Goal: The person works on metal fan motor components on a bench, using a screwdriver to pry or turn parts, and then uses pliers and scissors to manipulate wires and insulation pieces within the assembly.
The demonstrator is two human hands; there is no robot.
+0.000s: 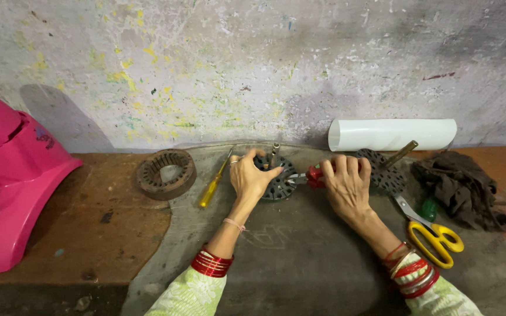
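A rusty metal ring point(166, 173) lies on the brown bench, left of a yellow screwdriver point(215, 181). A white roll point(392, 134) rests by the wall, near a dark rag point(461, 187) and yellow scissors point(434, 235). The left hand point(252, 175) grips a round grey metal part point(276, 177) with holes. The right hand point(346, 181) is closed around a red-handled tool point(313, 175) touching it.

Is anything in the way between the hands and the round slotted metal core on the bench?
Nothing visible. The left hand already rests on the round slotted core, and the right hand brings a red-handled tool against its right edge.
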